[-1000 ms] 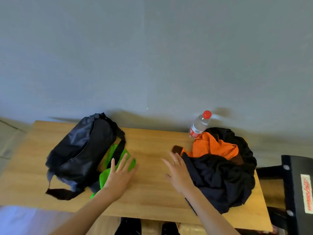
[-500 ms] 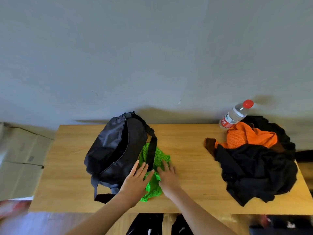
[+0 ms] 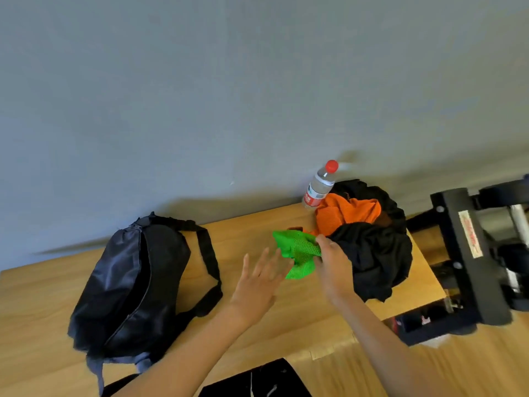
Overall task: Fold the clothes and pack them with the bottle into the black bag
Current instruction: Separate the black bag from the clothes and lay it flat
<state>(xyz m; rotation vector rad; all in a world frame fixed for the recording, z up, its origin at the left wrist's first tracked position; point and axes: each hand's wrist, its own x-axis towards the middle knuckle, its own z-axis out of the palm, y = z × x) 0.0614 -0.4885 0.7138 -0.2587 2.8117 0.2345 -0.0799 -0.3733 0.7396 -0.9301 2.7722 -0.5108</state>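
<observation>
**Right hand holds green mesh garment above table, left hand open beside it**

Right hand (image 3: pixel 332 267) grips the bright green mesh fabric garment (image 3: pixel 297 253), fingers curled round its bunched edge; the cloth hangs crumpled, lifted clear of the light wooden table (image 3: pixel 257 333). Left hand (image 3: pixel 257 282) is just left of the garment, palm down, fingers straight and spread, fingertips at or near the cloth's lower edge; can't tell if touching

Black fabric bag with shoulder strap (image 3: pixel 128 282) lies on the table's left part, well apart from both hands. Zip state unclear

Clear plastic water bottle with red cap and red label (image 3: pixel 319 186) stands at the table's far edge by the grey wall (image 3: pixel 229 81), touching or just beside the clothes pile. Pile at right end of table: crumpled orange mesh garment (image 3: pixel 349 213) on top, rumpled black cloth garment (image 3: pixel 375 253) under and around it. Right hand sits just left of the black cloth

Black metal frame with a white label (image 3: pixel 469 253) stands beyond the table's right end
</observation>
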